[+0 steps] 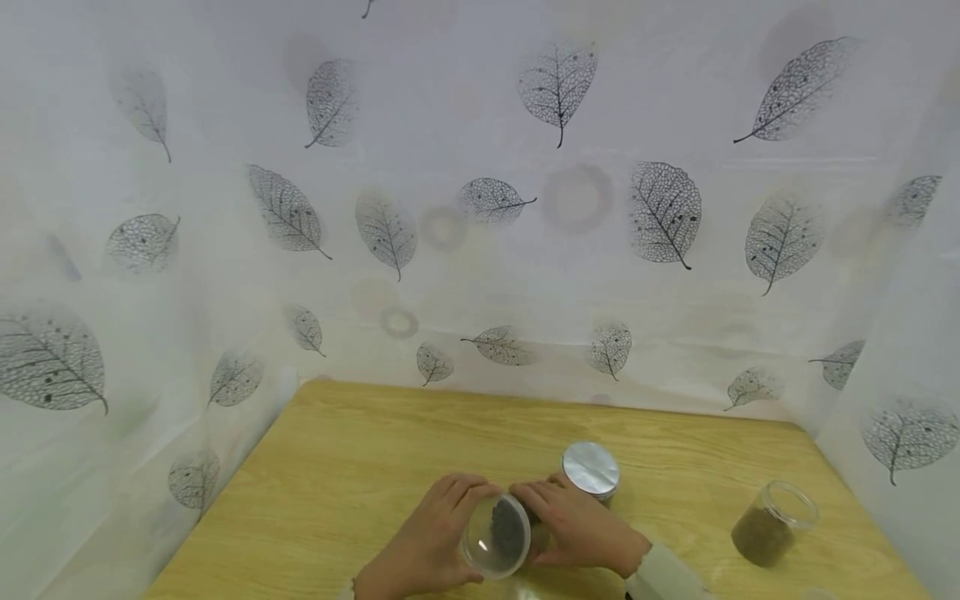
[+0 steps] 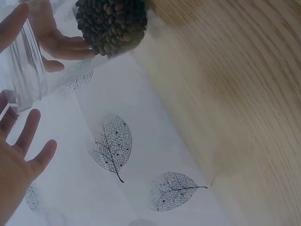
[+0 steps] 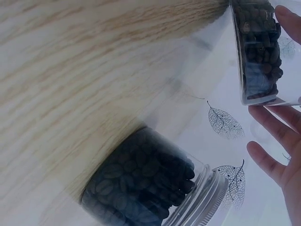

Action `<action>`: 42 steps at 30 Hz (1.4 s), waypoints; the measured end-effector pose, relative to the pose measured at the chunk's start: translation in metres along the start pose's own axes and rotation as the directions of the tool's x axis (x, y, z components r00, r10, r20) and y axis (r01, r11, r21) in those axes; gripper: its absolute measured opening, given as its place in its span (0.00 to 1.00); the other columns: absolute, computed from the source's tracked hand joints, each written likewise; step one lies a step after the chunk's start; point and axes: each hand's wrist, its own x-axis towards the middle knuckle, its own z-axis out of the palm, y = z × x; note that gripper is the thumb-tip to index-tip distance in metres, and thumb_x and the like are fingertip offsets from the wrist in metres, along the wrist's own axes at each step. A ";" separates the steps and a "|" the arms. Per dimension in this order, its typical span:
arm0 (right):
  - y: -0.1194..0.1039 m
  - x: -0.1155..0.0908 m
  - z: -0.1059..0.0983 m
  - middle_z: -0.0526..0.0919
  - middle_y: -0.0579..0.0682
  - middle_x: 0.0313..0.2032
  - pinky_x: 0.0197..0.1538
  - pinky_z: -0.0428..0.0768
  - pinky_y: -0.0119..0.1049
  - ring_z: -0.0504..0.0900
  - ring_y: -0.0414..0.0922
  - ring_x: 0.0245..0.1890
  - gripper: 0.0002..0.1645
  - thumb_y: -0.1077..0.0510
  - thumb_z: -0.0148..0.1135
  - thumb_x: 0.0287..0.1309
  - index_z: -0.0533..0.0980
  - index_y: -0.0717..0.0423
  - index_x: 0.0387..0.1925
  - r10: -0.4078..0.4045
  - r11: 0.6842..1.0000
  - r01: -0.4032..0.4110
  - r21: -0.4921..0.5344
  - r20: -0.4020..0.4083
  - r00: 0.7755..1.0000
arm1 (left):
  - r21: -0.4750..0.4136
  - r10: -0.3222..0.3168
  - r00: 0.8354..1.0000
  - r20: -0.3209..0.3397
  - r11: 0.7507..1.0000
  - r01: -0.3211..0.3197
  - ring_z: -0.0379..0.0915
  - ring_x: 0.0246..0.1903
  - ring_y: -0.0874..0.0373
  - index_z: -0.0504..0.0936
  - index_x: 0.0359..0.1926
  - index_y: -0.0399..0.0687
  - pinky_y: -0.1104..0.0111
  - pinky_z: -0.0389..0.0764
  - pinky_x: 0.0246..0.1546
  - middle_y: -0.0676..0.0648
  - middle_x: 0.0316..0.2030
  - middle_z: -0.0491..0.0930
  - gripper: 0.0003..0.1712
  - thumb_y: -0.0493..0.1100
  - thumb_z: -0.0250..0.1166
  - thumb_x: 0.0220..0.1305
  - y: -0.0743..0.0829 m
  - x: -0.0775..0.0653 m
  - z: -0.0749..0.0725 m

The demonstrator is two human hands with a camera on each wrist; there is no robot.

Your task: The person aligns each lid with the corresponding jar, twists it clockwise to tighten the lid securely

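A clear plastic jar [image 1: 495, 537] part-filled with dark beans is held between both hands, tilted so its lidless mouth faces my head camera. My left hand [image 1: 431, 537] grips it near the mouth; the left wrist view shows thumb and fingers around the threaded neck [image 2: 26, 61]. From the other side, my right hand [image 1: 581, 525] holds the jar toward its base. Dark beans [image 3: 258, 52] lie inside at the base end in the right wrist view. Just beyond the right hand stands a similar jar with a silver lid [image 1: 591, 469], its dark beans [image 3: 136, 179] visible through the wall.
Toward the right of the wooden table [image 1: 375, 442] there is another clear jar [image 1: 765, 529], lidless, with brown contents. A leaf-patterned white covering [image 1: 480, 275] rises behind the table and along its sides.
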 end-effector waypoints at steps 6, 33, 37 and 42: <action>-0.001 -0.001 0.001 0.79 0.45 0.51 0.51 0.73 0.37 0.79 0.40 0.48 0.57 0.33 0.74 0.28 0.65 0.56 0.60 0.001 1.000 -0.001 0.006 0.002 1.000 | -0.012 0.003 1.000 -0.001 1.000 -0.003 0.66 0.53 0.59 0.66 0.60 0.52 0.63 0.73 0.55 0.54 0.52 0.70 0.64 0.56 0.83 0.11 0.001 -0.002 0.001; 0.001 0.000 0.002 0.79 0.44 0.50 0.51 0.74 0.37 0.79 0.39 0.47 0.57 0.34 0.75 0.26 0.66 0.56 0.59 -0.010 1.000 0.010 -0.001 -0.040 0.999 | -0.034 -0.140 0.989 0.047 0.989 0.142 0.65 0.53 0.58 0.67 0.57 0.53 0.60 0.76 0.52 0.52 0.51 0.68 0.61 0.61 0.82 0.13 0.007 -0.004 -0.002; 0.000 0.000 0.001 0.79 0.44 0.50 0.51 0.74 0.38 0.79 0.39 0.48 0.57 0.34 0.75 0.27 0.66 0.55 0.60 -0.011 1.000 0.012 0.015 -0.028 1.000 | -0.045 -0.123 0.989 0.087 0.991 0.127 0.65 0.54 0.58 0.66 0.58 0.57 0.60 0.76 0.52 0.52 0.52 0.68 0.61 0.57 0.83 0.13 0.006 -0.004 -0.005; 0.000 0.001 0.001 0.79 0.44 0.51 0.52 0.74 0.38 0.79 0.40 0.48 0.57 0.34 0.75 0.29 0.65 0.55 0.60 -0.010 1.000 0.011 0.017 -0.012 1.000 | -0.057 -0.114 0.985 0.127 0.991 0.122 0.64 0.55 0.57 0.65 0.60 0.62 0.58 0.75 0.54 0.52 0.53 0.67 0.61 0.55 0.83 0.15 0.003 -0.004 -0.008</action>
